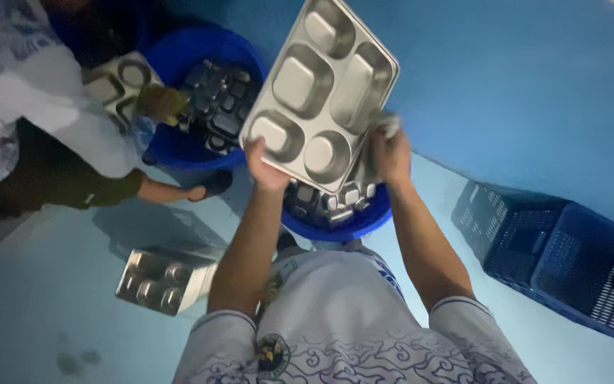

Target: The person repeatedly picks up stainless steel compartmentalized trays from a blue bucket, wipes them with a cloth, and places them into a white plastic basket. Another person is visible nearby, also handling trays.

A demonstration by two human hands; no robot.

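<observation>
The steel compartment tray (319, 92) is up in the air, tilted, held between both hands above a blue tub (335, 226) that sits just below the wrists. The left hand (264, 167) is closed on the tray's near lower edge, thumb over the rim. The right hand (390, 153) is closed around a pale cloth or sponge (386, 124), pressed against the tray's right edge, so I'd judge the wiping or scrubbing of this tray is under way rather than finished. The tub under the hands has more trays (328, 199) stacked in it, which looks like work left to do; whether those are washed or dirty I cannot tell in this dim blue light.

Beyond the left hand, another person (44, 121) crouches at a second blue tub (200, 92), also full of trays, one hand holding a tray (119, 82). Near the left elbow a small stack of trays (165, 279) lies upside down on the floor, possibly done ones. Off past the right arm sit dark blue plastic crates (563, 256), cut off by the edge of the view.

The tray's underside is hidden, any water or suds in the tubs is too dark to make out, and the cloth is mostly covered by the fingers
</observation>
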